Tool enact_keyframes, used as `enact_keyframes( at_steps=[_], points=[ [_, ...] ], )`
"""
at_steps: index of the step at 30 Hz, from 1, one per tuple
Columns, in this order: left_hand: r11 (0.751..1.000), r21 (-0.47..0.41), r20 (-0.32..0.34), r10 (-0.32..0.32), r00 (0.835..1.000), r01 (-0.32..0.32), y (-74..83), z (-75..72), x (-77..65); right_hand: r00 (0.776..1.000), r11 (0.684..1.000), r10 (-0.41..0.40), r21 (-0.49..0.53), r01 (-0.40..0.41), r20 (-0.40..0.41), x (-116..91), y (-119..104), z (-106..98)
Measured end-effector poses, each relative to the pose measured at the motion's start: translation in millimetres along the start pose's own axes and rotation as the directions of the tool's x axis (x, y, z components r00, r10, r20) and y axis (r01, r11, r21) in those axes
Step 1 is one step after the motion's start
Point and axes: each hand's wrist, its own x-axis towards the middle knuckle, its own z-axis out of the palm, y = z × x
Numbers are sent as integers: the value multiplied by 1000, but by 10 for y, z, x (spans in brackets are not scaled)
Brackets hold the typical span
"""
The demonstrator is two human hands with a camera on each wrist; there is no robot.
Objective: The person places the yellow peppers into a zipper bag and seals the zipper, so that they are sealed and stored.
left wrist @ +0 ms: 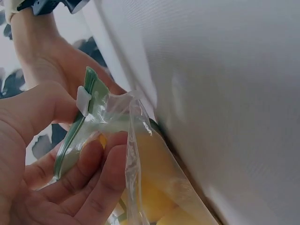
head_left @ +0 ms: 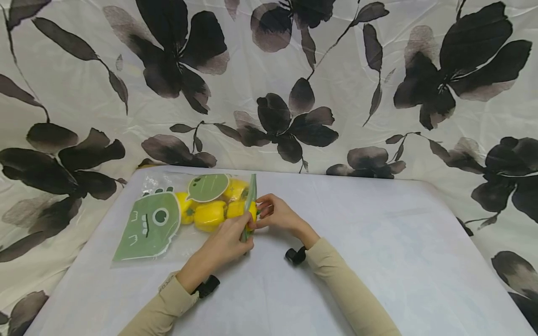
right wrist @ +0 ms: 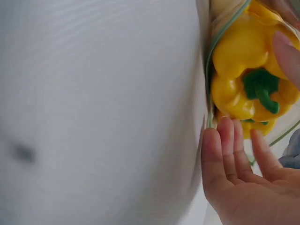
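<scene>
Gripping the unsealed zip bag (head_left: 147, 233) with left hand (head_left: 227, 238); holding right hand (head_left: 279, 215) loose-fingered by its mouth-end yellow bell pepper (right wrist: 238, 51), with other peppers (head_left: 209, 216) already inside.

A makeshift tabletop set-up, screened by cloth; whether it stands in a home, a studio or a lab cannot be told. A creased cream fabric sheet printed with large charcoal-grey flowers (head_left: 245, 86) sweeps from nine o'clock through twelve to three, hiding the room beyond. A broad white table with a smooth, pale surface (head_left: 399, 261) reaches from the centre to six o'clock. Small black rounded devices (head_left: 295, 256) worn at the wrists, near seven and half past five, suggest a recording space.
</scene>
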Motion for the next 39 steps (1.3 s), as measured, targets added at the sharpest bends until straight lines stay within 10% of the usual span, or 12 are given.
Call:
enact_keyframes(
  at_steps=[11, 31, 39],
  points=[
    [1000, 18, -39, 11, 999, -10, 22, 13, -10, 996, 997, -80, -22, 79, -47, -76, -41, 86],
    [998, 3, -19, 60, 998, -60, 70, -25, 5, 986, 996, -93, 25, 90, 137, -166, -90, 13],
    [999, -47, 18, -3, 1000, 4, 46, -216, -120, 993, 990, -63, -117, 74, 97, -337, -279, -129]
  ],
)
